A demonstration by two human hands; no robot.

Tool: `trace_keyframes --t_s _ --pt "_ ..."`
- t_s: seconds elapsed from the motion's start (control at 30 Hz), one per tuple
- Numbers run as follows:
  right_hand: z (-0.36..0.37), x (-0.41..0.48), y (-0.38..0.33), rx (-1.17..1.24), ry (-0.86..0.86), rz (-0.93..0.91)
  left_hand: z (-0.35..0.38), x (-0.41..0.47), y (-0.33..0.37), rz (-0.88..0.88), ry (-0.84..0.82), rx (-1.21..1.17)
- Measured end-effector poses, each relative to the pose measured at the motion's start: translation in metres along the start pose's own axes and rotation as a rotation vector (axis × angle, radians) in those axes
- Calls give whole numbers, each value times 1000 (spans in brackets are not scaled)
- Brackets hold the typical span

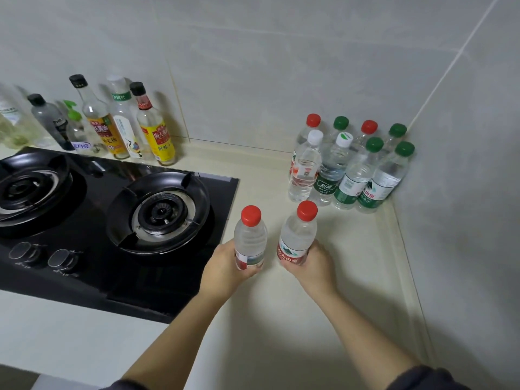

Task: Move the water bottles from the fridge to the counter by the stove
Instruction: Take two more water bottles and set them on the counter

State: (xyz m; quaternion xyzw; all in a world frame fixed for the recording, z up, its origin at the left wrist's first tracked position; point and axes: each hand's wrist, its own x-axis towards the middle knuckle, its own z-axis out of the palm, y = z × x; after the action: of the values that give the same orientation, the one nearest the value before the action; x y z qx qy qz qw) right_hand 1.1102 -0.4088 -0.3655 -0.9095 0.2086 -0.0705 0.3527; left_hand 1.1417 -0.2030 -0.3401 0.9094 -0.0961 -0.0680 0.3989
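Two red-capped water bottles held upright over the counter beside the stove.

From left to right: a black glass two-burner gas stove (pixel 112 220) is set into the cream counter (pixel 351 277), with a row of tall sauce and oil bottles (pixel 123 122) standing along the grey tiled wall (pixel 253 66) behind it. The left hand (pixel 225 266), fingers clamped round the lower body, holds a clear plastic water bottle with a red cap (pixel 250 237) at the stove's right edge. Just beside it, the right hand (pixel 315 266) grips a second clear red-capped bottle with a red label (pixel 298 235) in the same way. Whether either base touches the counter cannot be told. In the far right corner stands a cluster of eight clear water bottles with red, green and white caps (pixel 351 167), packed in two rows against the wall.
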Motion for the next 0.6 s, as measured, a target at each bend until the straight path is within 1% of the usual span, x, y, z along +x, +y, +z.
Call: trace_keyframes --t_s 0.07,0.2,0.27,0.43,0.53,0.6 --pt "-7 2 -3 -47 -5 9 -2 9 2 7 -21 62" --pt "-20 9 2 -72 -12 90 7 34 13 -19 -90 20" --pt "-28 16 10 -40 17 123 19 50 21 7 -121 -11" --pt "-57 32 32 17 81 225 53 83 50 78 -187 -2" --pt "-71 44 46 87 109 233 73 98 68 109 -235 -5" --pt "-81 50 52 102 158 214 85 106 78 127 -264 1"
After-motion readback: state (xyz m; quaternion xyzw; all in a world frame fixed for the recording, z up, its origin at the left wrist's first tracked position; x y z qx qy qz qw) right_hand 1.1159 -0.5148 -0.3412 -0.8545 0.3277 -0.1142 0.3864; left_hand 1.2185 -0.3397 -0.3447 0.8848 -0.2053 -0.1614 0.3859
